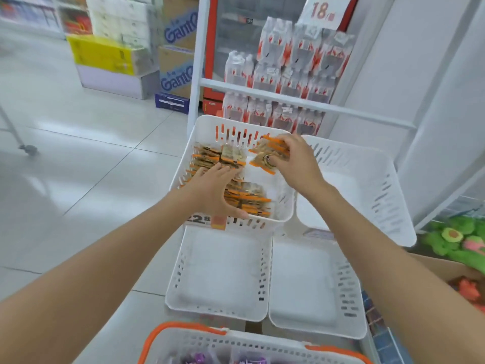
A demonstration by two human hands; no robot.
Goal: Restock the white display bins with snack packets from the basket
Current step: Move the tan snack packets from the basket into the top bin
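Note:
Several white display bins stand on a tiered rack. The upper left bin [203,123] holds rows of orange-edged snack packets [245,197]. My left hand [212,191] lies flat on those packets with fingers spread. My right hand [294,160] grips a small stack of the same packets [265,156] above the bin's far right corner. The upper right bin [367,174] and the two lower bins [223,274] [307,287] show bare white bottoms. The orange-rimmed white basket [183,329] sits at the bottom edge, with purple packets [195,359] inside.
A white rack frame [288,101] with red-and-white bottled water packs [283,77] stands behind the bins. Cardboard boxes [178,67] and a yellow carton [102,53] stand on the tiled floor to the left. Green plush toys [456,237] lie in a box at the right.

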